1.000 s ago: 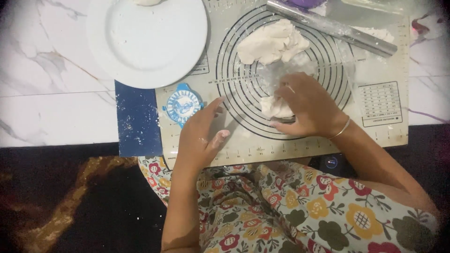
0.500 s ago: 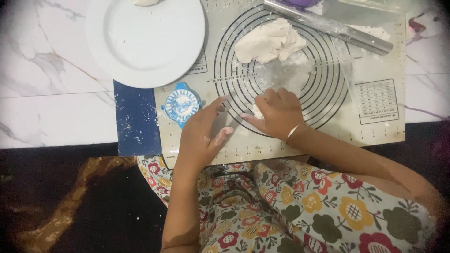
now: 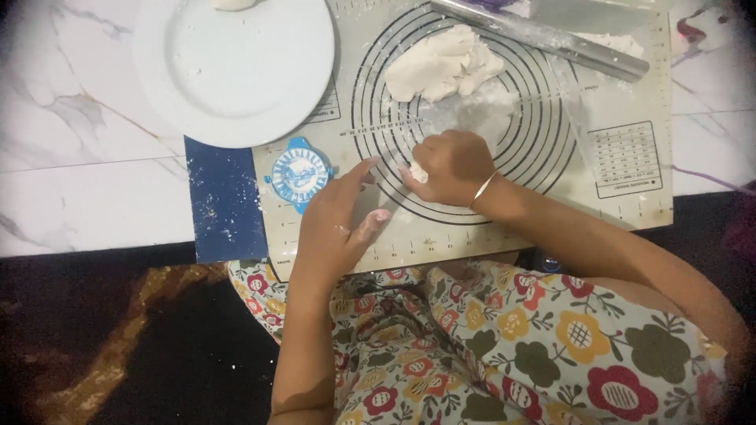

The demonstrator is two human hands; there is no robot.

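Head view: a small white dough piece, near the cream silicone ring-marked mat's front edge, is best pinched lightly in the closed right hand while the mat gets pinned flat by the open left hand.

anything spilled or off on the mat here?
Flour is scattered beyond the mat: white specks dot the blue sheet at its left edge. The rolling pin lies askew across the top corner. Nothing looks damaged.
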